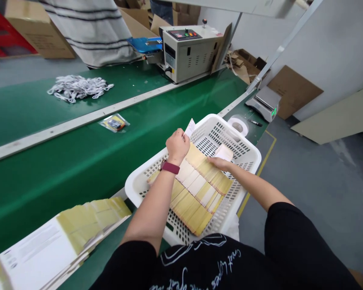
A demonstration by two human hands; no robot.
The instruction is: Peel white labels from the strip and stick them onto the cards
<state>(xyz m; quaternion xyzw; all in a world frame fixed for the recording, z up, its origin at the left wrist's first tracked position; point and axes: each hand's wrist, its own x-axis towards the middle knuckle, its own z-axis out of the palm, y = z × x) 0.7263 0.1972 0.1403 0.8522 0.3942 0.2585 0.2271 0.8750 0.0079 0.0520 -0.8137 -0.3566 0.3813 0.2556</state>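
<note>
A white perforated plastic basket stands tilted in front of me, with rows of packed yellow and white paper cards inside. My left hand, with a dark red band at the wrist, is closed on a small white card above the basket's far left side. At the far end of a card row, my right hand has its thumb on the top edges; its other fingers are mostly hidden. Beyond it in the basket lies a small pale bundle of cards.
Fanned yellow and white sheets lie at the front left. On the green table are a plastic-bagged item and a pile of white loops. A machine, tape roll and digital scale stand farther back.
</note>
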